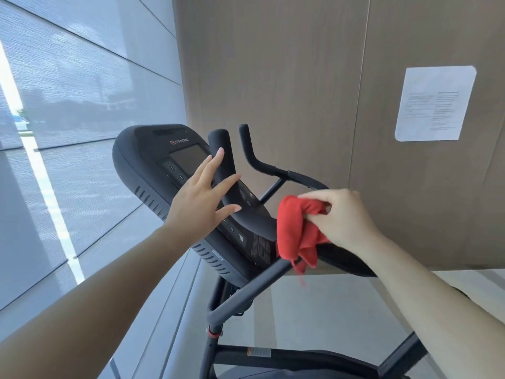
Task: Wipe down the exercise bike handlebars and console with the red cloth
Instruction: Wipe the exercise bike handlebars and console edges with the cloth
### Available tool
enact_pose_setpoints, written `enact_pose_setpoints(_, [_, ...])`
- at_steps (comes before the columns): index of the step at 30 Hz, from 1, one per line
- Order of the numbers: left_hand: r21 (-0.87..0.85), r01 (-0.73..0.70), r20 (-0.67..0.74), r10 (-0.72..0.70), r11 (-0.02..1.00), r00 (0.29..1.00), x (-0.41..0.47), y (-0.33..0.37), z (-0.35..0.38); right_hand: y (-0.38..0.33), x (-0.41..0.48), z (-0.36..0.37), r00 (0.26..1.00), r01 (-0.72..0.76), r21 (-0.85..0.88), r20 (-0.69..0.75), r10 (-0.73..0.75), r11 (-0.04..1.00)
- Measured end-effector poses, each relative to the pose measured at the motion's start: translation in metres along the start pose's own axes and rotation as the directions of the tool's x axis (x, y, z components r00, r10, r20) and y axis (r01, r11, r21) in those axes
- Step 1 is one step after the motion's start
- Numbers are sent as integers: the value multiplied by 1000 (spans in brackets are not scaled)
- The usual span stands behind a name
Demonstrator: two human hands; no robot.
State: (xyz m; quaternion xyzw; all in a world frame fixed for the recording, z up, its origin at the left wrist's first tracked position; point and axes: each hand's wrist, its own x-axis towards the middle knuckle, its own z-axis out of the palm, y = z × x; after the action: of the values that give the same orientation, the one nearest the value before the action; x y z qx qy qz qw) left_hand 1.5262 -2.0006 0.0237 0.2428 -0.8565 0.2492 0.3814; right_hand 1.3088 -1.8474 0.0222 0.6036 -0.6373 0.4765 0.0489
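Observation:
The black exercise bike console (153, 165) with a dark screen tilts across the middle of the view. Two black handlebar horns (221, 149) rise just right of it, and a curved bar (273, 170) runs off to the right. My left hand (202, 198) hovers with fingers spread over the console's right edge and the nearer horn, holding nothing. My right hand (338, 217) is closed on the bunched red cloth (297, 231), which hangs against the right handlebar section by the console's lower corner.
A brown panelled wall (300, 77) stands close behind the bike, with a white printed sheet (434, 102) stuck on it. Large shaded windows (68, 105) fill the left side. The bike's frame tubes (246, 294) and seat post run below my arms.

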Motion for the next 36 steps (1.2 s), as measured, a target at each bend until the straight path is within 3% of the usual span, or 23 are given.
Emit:
enact_pose_setpoints(3, [44,-69,23,68,997,997,10,-3,-7,-12,13,-15,993,-18,162,-109,36,987])
enact_pose_setpoints(6, [34,-218,87,215,975,973,17,-8,-7,-20,17,-23,986,83,96,-154,-67,992])
enact_pose_setpoints(8, [4,-273,120,271,962,955,16,-8,-2,-16,9,-15,986,137,-23,-90,-139,990])
enact_pose_setpoints(10, [-27,-278,120,279,960,953,13,-7,2,-1,-5,1,986,160,-136,65,-152,978])
enact_pose_setpoints(12, [-69,-260,100,266,963,959,13,-6,3,11,-21,12,975,122,-149,201,-90,981])
enact_pose_setpoints(16, [-121,-257,74,266,959,961,13,-6,4,20,-31,15,959,99,-148,277,-55,984])
enact_pose_setpoints(22, [-125,-259,53,267,958,962,11,-5,4,15,-31,24,988,-65,-110,131,80,992])
enact_pose_setpoints(27, [-103,-301,71,309,948,948,7,1,16,9,-23,26,959,-123,-200,229,168,972])
enact_pose_setpoints(36, [-213,-183,68,201,960,977,-6,14,27,21,-42,34,995,77,-171,70,-66,982])
